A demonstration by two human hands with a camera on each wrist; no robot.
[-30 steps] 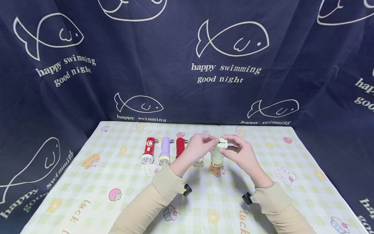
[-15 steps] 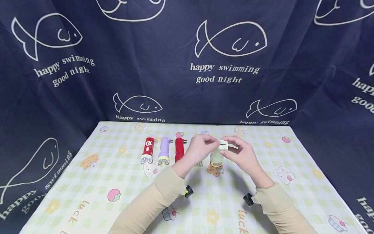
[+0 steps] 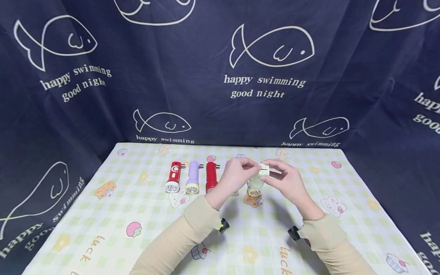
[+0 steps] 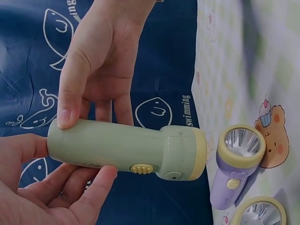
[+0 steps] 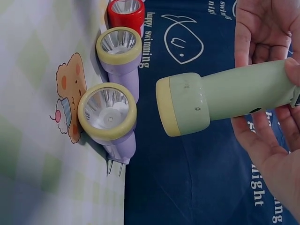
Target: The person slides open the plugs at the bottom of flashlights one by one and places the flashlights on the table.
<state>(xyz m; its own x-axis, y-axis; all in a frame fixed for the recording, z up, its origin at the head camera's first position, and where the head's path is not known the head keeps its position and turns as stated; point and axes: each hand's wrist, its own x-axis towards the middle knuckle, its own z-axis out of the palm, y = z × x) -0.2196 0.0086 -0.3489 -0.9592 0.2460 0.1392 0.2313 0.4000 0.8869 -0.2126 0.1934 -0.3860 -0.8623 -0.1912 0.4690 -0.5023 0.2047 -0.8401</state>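
Both hands hold a light green flashlight [image 3: 257,178] with a yellow lens rim, its lens end pointing down above the table. My left hand [image 3: 238,172] has thumb and fingers at its tail end. My right hand [image 3: 285,176] grips the same end from the other side, its thumb [image 4: 67,112] on the barrel in the left wrist view. A yellow slide switch [image 4: 141,168] shows on the barrel. Below it lies a purple flashlight [image 5: 111,112] with a yellow rim and two metal prongs, apart from it. My left wrist mostly hides another purple flashlight [image 5: 120,49].
Further left in the row lie a plain red flashlight [image 3: 211,173], a purple flashlight [image 3: 193,175] and a red flashlight with a white pattern [image 3: 174,175]. Their prongs point right. A checked cloth [image 3: 165,244] covers the table; a dark blue curtain [image 3: 206,103] hangs behind.
Both hands have shifted slightly right with the green flashlight. My left forearm now hides more of the purple flashlight beside it. The flashlights on the table stay put.
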